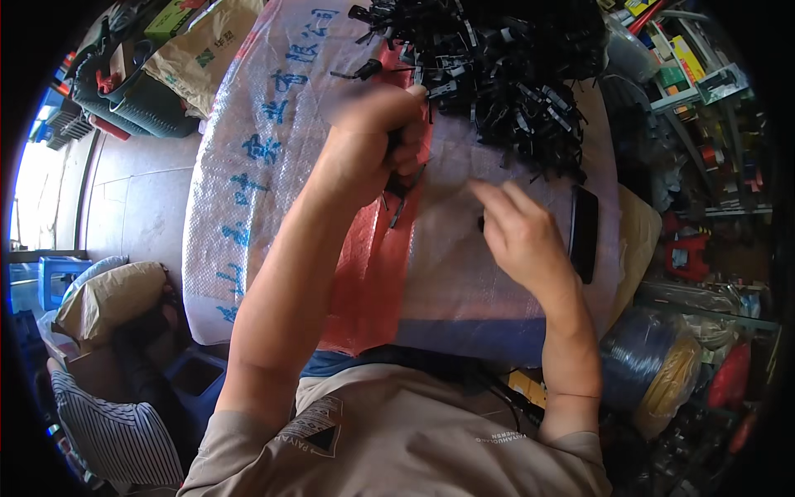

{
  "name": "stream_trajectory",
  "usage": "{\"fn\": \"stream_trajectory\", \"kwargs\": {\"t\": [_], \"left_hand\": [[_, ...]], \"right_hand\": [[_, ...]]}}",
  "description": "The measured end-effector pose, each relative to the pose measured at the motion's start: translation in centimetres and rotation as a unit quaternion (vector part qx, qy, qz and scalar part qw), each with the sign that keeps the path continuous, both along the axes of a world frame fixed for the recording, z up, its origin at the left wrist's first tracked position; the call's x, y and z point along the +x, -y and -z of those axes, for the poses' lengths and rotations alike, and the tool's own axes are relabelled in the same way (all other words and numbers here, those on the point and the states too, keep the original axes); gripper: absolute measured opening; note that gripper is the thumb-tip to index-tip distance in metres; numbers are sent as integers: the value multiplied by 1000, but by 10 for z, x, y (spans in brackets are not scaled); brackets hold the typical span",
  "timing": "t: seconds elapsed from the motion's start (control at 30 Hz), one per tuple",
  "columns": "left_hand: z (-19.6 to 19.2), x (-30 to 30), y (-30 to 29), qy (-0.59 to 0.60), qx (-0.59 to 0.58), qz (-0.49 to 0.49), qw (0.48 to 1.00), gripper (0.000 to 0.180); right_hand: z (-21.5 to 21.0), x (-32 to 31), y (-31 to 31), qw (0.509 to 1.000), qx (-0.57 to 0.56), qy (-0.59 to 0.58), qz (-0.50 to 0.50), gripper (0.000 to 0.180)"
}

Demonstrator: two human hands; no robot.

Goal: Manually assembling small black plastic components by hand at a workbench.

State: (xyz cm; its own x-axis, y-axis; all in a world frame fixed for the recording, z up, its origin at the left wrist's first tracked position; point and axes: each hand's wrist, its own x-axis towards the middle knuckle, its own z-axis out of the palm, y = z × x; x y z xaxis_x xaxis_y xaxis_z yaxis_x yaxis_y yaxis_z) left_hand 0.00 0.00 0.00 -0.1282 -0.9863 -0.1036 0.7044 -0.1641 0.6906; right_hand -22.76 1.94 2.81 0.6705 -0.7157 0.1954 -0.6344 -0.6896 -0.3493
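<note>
A heap of small black plastic parts with thin stems or leads (513,74) lies at the far side of a work surface covered with a woven plastic sheet (464,290). My left hand (377,124) is closed at the heap's near left edge, blurred at the knuckles. Black plastic parts (400,203) poke out below its curled fingers; their exact kind does not show. Nearer and to the right, my right hand (520,232) hovers over the sheet, its fingers stretched forward and slightly apart. A small dark bit shows beside its thumb, and I cannot tell whether the hand touches it.
A black phone-like slab (584,234) lies at the sheet's right edge. Bins and a brown paper bag (203,62) stand far left. Near left are a blue stool (62,282) and striped cloth (108,422). Crowded shelves (704,91) and wrapped coils (642,356) line the right.
</note>
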Motion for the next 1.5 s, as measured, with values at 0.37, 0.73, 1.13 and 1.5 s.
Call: {"fn": "stream_trajectory", "kwargs": {"t": [0.37,0.73,1.13,1.5], "left_hand": [[-10,-5,-6,166,-7,-25,986,15],[-3,-10,-7,363,-221,-49,904,24],[-6,-16,-8,569,-307,-171,743,49],[-9,-22,-13,492,-256,-161,816,14]], "right_hand": [[3,1,6,999,23,31,19,27],[9,22,47,766,453,425,166,17],[15,46,60,725,408,528,171,17],[17,45,47,759,355,545,36,20]]}}
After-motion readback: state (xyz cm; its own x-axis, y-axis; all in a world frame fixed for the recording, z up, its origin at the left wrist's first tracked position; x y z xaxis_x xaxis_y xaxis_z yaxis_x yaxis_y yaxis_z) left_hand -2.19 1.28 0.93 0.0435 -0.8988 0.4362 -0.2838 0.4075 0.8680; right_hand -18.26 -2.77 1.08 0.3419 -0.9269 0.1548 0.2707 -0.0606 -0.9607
